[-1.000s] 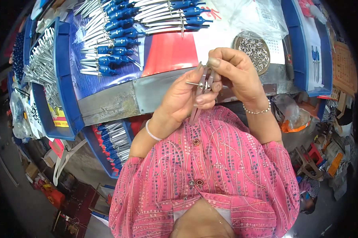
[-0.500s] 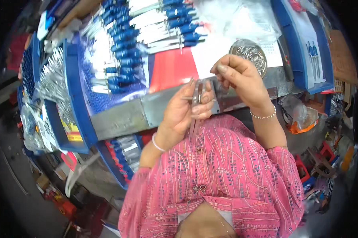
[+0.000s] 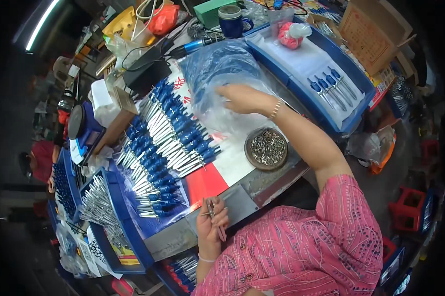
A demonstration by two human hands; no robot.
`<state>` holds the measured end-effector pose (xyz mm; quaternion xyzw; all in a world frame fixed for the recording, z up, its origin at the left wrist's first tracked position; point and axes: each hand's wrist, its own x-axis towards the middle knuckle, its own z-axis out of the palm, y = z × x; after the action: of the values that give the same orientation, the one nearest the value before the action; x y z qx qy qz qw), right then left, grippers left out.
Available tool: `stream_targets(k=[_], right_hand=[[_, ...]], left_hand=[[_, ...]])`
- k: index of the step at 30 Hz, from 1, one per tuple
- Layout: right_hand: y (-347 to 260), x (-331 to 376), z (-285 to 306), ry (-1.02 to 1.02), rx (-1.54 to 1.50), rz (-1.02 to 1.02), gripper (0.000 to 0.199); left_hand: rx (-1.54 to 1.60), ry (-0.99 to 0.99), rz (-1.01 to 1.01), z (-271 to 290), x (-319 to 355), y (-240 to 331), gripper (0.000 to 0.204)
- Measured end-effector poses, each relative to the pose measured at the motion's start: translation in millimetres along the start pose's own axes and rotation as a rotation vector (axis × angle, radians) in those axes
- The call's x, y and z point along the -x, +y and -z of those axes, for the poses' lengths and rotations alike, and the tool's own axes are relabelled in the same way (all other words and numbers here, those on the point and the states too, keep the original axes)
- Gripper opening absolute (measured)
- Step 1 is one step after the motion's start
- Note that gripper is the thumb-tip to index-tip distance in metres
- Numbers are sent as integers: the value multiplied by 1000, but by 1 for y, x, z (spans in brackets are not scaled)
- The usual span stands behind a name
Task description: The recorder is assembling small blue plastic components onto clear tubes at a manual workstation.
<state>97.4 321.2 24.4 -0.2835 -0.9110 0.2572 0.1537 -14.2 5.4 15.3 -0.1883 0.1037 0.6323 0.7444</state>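
My left hand (image 3: pixel 210 224) is close to my chest at the bench's near edge, its fingers closed on a thin metal tool piece (image 3: pixel 211 209). My right hand (image 3: pixel 239 98) reaches far across the bench with the arm stretched out. It rests palm down, fingers apart, on a clear plastic bag (image 3: pixel 217 116) lying over a blue bag (image 3: pixel 217 64). Long rows of blue-handled metal tools (image 3: pixel 168 143) lie between the two hands. A round dish of small metal parts (image 3: pixel 266 147) sits just under my right forearm.
A blue tray (image 3: pixel 301 64) at the right holds several blue-handled tools (image 3: pixel 331 84) and a red bundle. A blue bin of bare metal shafts (image 3: pixel 99 202) stands at the left. A dark mug (image 3: pixel 231 19), cables and a cardboard box (image 3: pixel 370 34) crowd the far side.
Both hands were together at my chest on the metal piece. My right hand has let go and reached out to the plastic bag. My left hand keeps the piece; the view has tilted up.
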Motion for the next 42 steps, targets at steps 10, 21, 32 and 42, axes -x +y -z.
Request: stream_targets(k=[10, 21, 32, 42], right_hand=[[-11, -35, 29, -105, 111, 26, 20], [4, -37, -19, -25, 88, 166, 11], [14, -39, -46, 193, 246, 96, 16], [0, -19, -29, -44, 338, -13, 31]], left_hand=[[20, 109, -77, 1, 10, -15, 28], [-49, 123, -19, -7, -10, -25, 29], [-36, 106, -46, -10, -5, -29, 27], [-161, 34, -15, 7, 8, -18, 27]])
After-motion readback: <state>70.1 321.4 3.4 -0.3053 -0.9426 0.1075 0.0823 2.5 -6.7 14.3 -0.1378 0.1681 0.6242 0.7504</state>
